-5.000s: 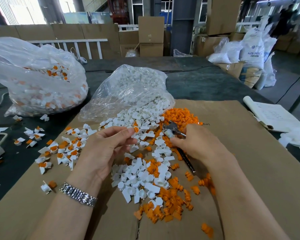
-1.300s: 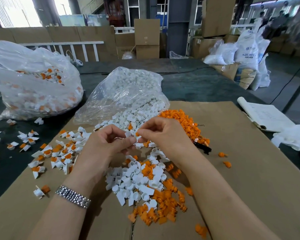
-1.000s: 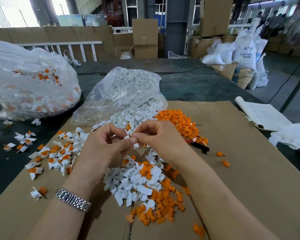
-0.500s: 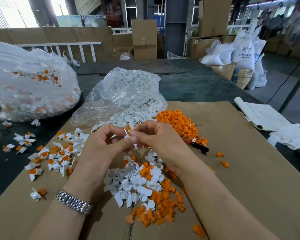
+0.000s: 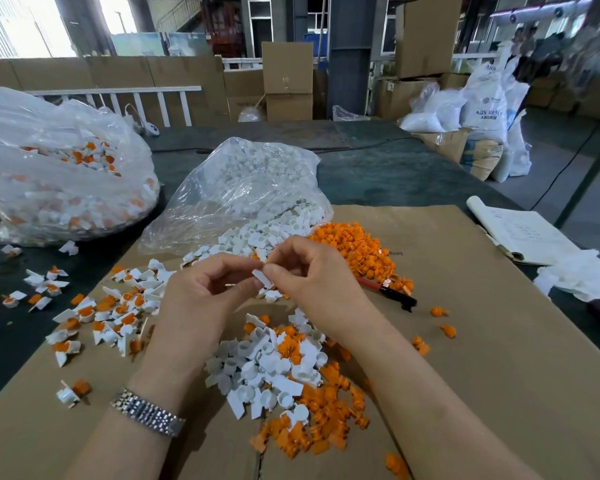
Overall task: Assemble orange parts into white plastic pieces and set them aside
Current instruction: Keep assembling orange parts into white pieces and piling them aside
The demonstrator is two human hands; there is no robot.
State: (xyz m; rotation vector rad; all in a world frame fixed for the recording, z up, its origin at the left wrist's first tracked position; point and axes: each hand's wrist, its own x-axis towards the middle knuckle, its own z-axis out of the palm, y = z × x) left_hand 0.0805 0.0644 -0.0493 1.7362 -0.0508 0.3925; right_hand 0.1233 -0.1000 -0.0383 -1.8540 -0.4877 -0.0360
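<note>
Both hands meet above the brown cardboard sheet (image 5: 465,341). My left hand (image 5: 201,299) and my right hand (image 5: 312,282) pinch one small white plastic piece (image 5: 262,277) between their fingertips; any orange part in it is hidden. Below them lies a mixed heap of loose white pieces (image 5: 267,368) and orange parts (image 5: 326,417). A larger pile of orange parts (image 5: 357,247) lies behind my right hand. Assembled white-and-orange pieces (image 5: 108,313) are spread to the left.
An open clear bag of white pieces (image 5: 250,188) lies behind the hands. A big clear bag of assembled pieces (image 5: 56,174) sits at far left. A red-and-black tool (image 5: 388,292) lies right of the hands. An open notebook (image 5: 523,233) and white cloth (image 5: 575,275) are at right.
Five seconds ago my right hand held the tool; it now lies on the cardboard. Over the last second both hands stay together, working the white piece, with only small finger movement.
</note>
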